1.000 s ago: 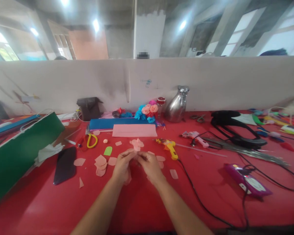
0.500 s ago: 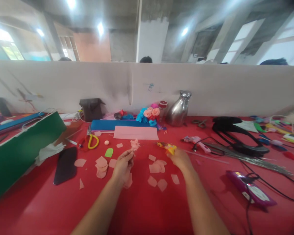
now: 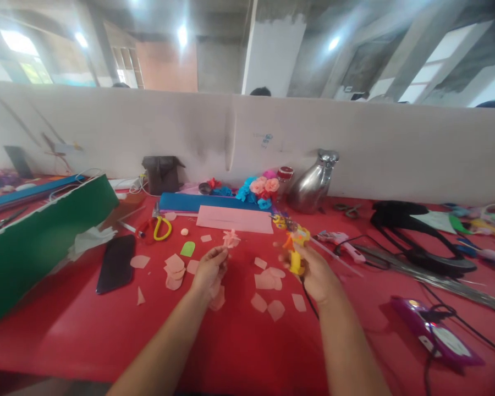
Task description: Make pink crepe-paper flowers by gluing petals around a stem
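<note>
My left hand (image 3: 210, 268) pinches a small pink paper flower (image 3: 231, 238) from below, with its petals above the fingertips. Yellow and orange, a hot glue gun (image 3: 297, 262) is gripped in my right hand (image 3: 315, 273); its nozzle end points up and away, and some fingers there are blurred. A black cord hangs from the gun. Cut pink paper petals (image 3: 265, 279) lie on the red table between the hands. More pink petals (image 3: 174, 269) are piled left of my left hand, near a green paper piece (image 3: 188, 249).
Behind the hands lie a pink paper strip (image 3: 235, 219) and a blue roll (image 3: 214, 203). Paper flowers (image 3: 264, 186) and a metal jug (image 3: 315, 181) stand farther back. Left are a phone (image 3: 116, 263), yellow-handled pliers (image 3: 162, 228) and a green board (image 3: 45, 250); right, a purple power strip (image 3: 437, 331).
My right hand has lifted the glue gun off the table and tilted it upward. My left hand keeps its pinch on the flower. The view has shifted slightly.
</note>
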Motion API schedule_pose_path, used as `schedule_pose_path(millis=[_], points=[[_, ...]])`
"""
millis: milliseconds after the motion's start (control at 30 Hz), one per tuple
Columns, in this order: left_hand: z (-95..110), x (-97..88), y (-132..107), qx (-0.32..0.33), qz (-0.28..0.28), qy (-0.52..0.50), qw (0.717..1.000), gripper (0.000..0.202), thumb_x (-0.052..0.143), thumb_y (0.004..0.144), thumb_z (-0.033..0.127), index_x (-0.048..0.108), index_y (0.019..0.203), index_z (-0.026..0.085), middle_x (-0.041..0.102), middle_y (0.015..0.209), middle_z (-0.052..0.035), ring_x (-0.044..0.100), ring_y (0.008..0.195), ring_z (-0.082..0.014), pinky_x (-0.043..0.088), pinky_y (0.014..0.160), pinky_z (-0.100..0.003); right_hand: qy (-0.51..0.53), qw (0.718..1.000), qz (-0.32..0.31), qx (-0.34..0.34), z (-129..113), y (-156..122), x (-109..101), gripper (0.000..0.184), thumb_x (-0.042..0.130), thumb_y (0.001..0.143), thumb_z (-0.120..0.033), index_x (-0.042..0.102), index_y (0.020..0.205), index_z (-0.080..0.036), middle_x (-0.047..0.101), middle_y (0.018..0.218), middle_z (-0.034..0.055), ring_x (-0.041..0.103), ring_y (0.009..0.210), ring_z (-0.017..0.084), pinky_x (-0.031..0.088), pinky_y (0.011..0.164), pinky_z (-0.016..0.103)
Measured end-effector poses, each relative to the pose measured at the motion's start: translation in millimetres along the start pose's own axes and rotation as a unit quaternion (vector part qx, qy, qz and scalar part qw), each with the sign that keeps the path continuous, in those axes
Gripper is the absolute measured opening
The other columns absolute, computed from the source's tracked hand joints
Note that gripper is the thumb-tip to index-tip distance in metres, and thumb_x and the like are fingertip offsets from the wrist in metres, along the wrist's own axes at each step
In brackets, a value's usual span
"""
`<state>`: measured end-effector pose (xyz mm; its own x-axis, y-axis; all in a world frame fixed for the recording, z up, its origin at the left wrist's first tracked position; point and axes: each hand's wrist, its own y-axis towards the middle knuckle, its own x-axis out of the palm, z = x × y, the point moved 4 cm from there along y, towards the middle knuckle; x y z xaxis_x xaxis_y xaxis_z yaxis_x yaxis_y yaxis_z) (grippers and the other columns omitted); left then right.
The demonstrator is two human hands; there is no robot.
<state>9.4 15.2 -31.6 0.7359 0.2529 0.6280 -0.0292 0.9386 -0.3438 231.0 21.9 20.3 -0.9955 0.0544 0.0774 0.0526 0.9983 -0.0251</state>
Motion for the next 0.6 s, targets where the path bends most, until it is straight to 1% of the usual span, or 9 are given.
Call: schedule_pose_path(millis=[67,133,200,300,400,500,600], points=[[1,-0.1,-1,0.000,0.018,0.007,1.000,0.032,0.080,0.049,0.022,0.060,0.073,0.014,0.054,0.058,0.0045,0.041,0.045,-0.0018,0.028,0.041,-0.014,-0.001,1.000,-0.009,-0.007,-1,-6,9,0.032,0.060,0.074,-0.048,0.055,0.091,-0.020,0.064,0.071,0.0032,0.056,0.053,0.014,0.044,0.051,0.026],[2,0.2,-2,0.003,0.026,0.012,1.000,0.032,0.080,0.047,0.022,0.061,0.072,0.014,0.051,0.054,0.0056,0.041,0.044,-0.0023,0.027,0.040,-0.014,-0.032,0.999,-0.012,-0.032,-2,-10,16,0.033,0.065,0.071,-0.047,0.055,0.087,-0.020,0.062,0.066,0.0011,0.054,0.053,0.013,0.043,0.051,0.025],[3,0.0,-2,0.003,0.028,0.014,1.000,0.034,0.081,0.046,0.021,0.062,0.073,0.014,0.050,0.051,0.0063,0.041,0.044,-0.0026,0.025,0.039,-0.014,-0.097,0.993,-0.005,-0.065,-1,-12,20,0.033,0.068,0.069,-0.045,0.056,0.085,-0.019,0.061,0.066,0.0010,0.054,0.056,0.014,0.044,0.054,0.025],[2,-2.4,-1,-0.005,0.035,0.020,0.999,0.036,0.080,0.046,0.024,0.063,0.076,0.014,0.048,0.048,0.0066,0.040,0.041,-0.0032,0.024,0.038,-0.015,-0.223,0.968,-0.009,-0.117,2,-15,26,0.029,0.064,0.072,-0.044,0.059,0.081,-0.017,0.061,0.069,0.0027,0.055,0.062,0.016,0.045,0.058,0.027],[1,-4.4,1,-0.006,0.039,0.028,0.999,0.036,0.080,0.047,0.027,0.063,0.076,0.015,0.046,0.047,0.0072,0.037,0.039,-0.0031,0.022,0.037,-0.016,-0.288,0.945,-0.049,-0.147,8,-17,34,0.026,0.058,0.079,-0.042,0.060,0.088,-0.018,0.065,0.081,0.0041,0.058,0.072,0.019,0.046,0.065,0.028],[2,-4.3,1,0.006,0.035,0.032,0.999,0.036,0.081,0.046,0.028,0.063,0.075,0.014,0.047,0.048,0.0070,0.036,0.039,-0.0029,0.022,0.036,-0.016,-0.318,0.935,-0.079,-0.136,13,-17,39,0.029,0.055,0.082,-0.043,0.063,0.099,-0.020,0.068,0.096,0.0056,0.061,0.087,0.023,0.046,0.076,0.032],[1,-3.8,1,0.003,0.038,0.033,0.999,0.036,0.081,0.046,0.027,0.063,0.075,0.014,0.048,0.048,0.0067,0.037,0.039,-0.0029,0.023,0.037,-0.016,-0.348,0.924,-0.093,-0.125,15,-18,43,0.034,0.052,0.082,-0.046,0.064,0.101,-0.021,0.069,0.097,0.0065,0.062,0.090,0.025,0.047,0.077,0.033]])
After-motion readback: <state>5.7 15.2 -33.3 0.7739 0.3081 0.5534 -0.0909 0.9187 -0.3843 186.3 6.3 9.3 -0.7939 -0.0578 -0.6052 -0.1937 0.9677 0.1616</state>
